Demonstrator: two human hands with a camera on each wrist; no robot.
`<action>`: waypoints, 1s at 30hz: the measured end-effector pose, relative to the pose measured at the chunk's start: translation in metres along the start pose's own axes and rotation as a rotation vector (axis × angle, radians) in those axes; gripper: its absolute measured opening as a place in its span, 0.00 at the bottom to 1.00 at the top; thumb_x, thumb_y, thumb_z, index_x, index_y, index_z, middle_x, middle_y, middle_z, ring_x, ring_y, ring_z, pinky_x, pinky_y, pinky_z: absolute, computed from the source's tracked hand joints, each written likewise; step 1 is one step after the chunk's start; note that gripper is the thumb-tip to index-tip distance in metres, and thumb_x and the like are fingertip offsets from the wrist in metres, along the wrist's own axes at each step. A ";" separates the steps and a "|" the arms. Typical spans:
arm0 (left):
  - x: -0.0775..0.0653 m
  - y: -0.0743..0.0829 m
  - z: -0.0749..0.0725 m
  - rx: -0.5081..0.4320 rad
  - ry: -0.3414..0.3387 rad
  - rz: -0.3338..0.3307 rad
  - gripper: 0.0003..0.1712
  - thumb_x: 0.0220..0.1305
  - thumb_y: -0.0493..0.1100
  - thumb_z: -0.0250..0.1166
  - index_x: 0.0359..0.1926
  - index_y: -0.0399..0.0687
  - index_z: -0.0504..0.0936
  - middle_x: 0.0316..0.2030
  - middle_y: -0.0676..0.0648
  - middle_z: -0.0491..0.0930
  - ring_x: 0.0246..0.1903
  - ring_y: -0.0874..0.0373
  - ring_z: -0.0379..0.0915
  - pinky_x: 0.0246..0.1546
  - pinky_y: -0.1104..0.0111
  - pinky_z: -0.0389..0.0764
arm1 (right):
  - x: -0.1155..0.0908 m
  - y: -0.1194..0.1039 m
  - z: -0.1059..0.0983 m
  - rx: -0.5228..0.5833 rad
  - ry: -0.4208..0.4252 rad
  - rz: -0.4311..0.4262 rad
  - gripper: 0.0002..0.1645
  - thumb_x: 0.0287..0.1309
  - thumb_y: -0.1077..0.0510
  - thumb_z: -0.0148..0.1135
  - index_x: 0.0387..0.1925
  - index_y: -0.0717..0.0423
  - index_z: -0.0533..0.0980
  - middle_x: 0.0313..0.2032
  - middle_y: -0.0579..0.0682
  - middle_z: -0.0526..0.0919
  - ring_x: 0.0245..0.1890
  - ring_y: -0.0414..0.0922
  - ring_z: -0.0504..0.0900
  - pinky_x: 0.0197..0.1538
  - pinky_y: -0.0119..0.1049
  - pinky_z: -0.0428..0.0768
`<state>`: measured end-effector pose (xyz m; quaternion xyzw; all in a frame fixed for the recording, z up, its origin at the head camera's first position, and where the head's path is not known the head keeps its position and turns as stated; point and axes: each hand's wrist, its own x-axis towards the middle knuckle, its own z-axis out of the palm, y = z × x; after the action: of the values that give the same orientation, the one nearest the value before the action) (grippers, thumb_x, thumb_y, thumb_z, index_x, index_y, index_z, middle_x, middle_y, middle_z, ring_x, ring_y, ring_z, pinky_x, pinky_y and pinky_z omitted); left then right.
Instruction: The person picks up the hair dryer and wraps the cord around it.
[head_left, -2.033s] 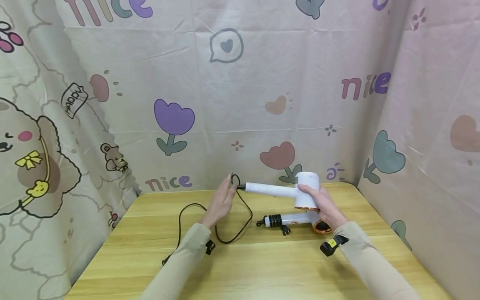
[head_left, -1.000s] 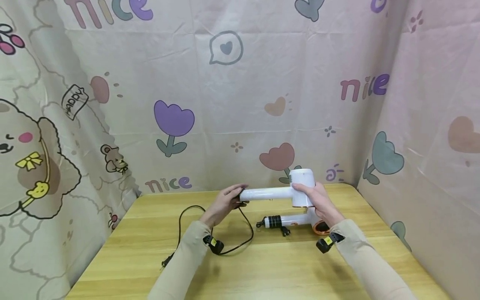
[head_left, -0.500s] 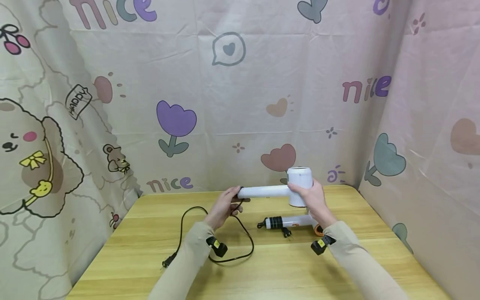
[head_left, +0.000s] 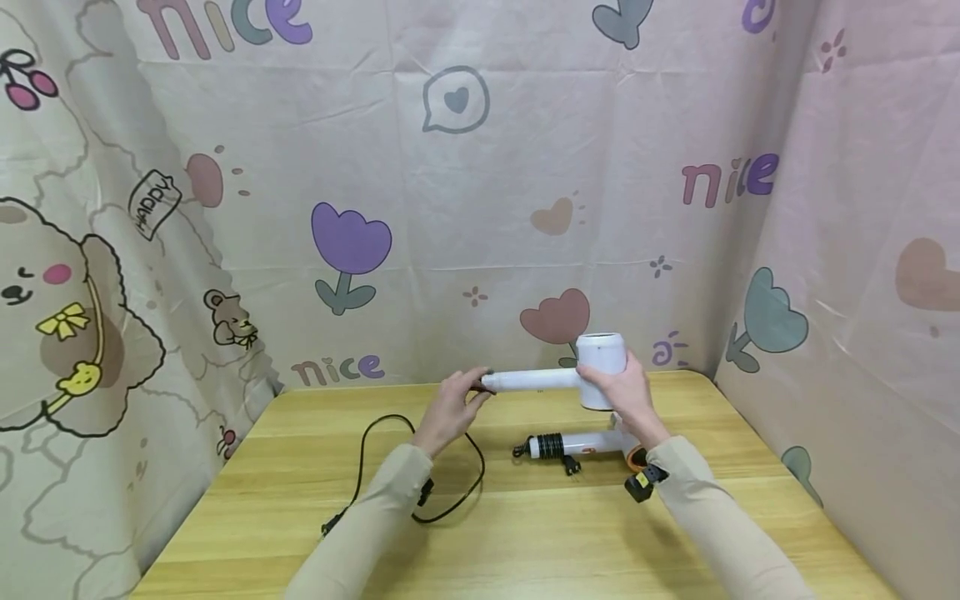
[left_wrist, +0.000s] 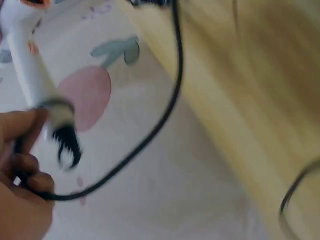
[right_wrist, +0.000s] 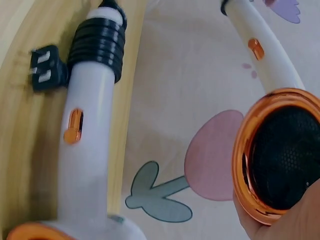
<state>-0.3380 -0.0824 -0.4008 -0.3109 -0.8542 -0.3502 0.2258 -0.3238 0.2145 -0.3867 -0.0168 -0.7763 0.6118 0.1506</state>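
Note:
A white hair dryer is held above the table with its handle pointing left. My right hand grips it round the head, and its orange-rimmed dark grille shows in the right wrist view. At the end of the handle my left hand has its fingers curled round the black power cord. A turn of that cord passes round the handle near its end. Below lies a second white hair dryer, its own cord coiled tightly round the handle.
The held dryer's cord trails over the wooden table in a loose loop to its plug at the left. Another plug sticks out beside the coiled cord. A printed cloth hangs behind the table and at both sides.
My left hand has come from beside the cord's base to gripping the cord at the handle end. The loop on the table has shrunk, and the held dryer has shifted slightly left.

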 end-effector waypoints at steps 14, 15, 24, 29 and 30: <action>0.020 -0.010 -0.025 -0.158 0.065 0.013 0.08 0.55 0.39 0.74 0.37 0.45 0.89 0.30 0.52 0.83 0.26 0.64 0.72 0.24 0.74 0.76 | 0.007 0.013 -0.018 0.079 -0.199 0.088 0.45 0.57 0.50 0.69 0.69 0.59 0.58 0.51 0.62 0.76 0.38 0.47 0.81 0.40 0.45 0.85; 0.020 -0.011 -0.024 -0.207 0.060 -0.027 0.08 0.55 0.39 0.73 0.38 0.46 0.89 0.31 0.51 0.84 0.27 0.63 0.74 0.25 0.74 0.78 | 0.006 0.014 -0.019 0.091 -0.212 0.100 0.45 0.58 0.50 0.68 0.70 0.59 0.58 0.50 0.60 0.76 0.38 0.47 0.82 0.40 0.45 0.84; 0.011 -0.024 -0.017 -0.496 -0.011 -0.325 0.12 0.64 0.46 0.67 0.45 0.46 0.88 0.38 0.45 0.87 0.30 0.60 0.78 0.31 0.67 0.79 | 0.007 0.026 -0.026 0.205 -0.242 0.190 0.40 0.61 0.48 0.65 0.66 0.63 0.59 0.36 0.46 0.81 0.33 0.44 0.83 0.31 0.38 0.82; 0.001 -0.030 -0.004 -0.504 -0.043 -0.416 0.12 0.68 0.42 0.64 0.48 0.42 0.87 0.35 0.40 0.85 0.25 0.62 0.71 0.25 0.71 0.73 | 0.006 0.027 -0.028 0.297 -0.209 0.263 0.37 0.62 0.48 0.63 0.64 0.61 0.59 0.34 0.43 0.82 0.31 0.41 0.83 0.30 0.34 0.80; -0.002 -0.030 -0.001 -0.488 -0.054 -0.420 0.12 0.68 0.42 0.64 0.48 0.43 0.87 0.35 0.40 0.86 0.27 0.61 0.73 0.27 0.71 0.74 | 0.006 0.026 -0.029 0.315 -0.194 0.279 0.37 0.62 0.47 0.63 0.63 0.60 0.59 0.34 0.42 0.81 0.32 0.41 0.83 0.31 0.34 0.81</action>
<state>-0.3574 -0.1007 -0.4152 -0.1819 -0.7961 -0.5755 0.0447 -0.3265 0.2494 -0.4047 -0.0411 -0.6724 0.7390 -0.0100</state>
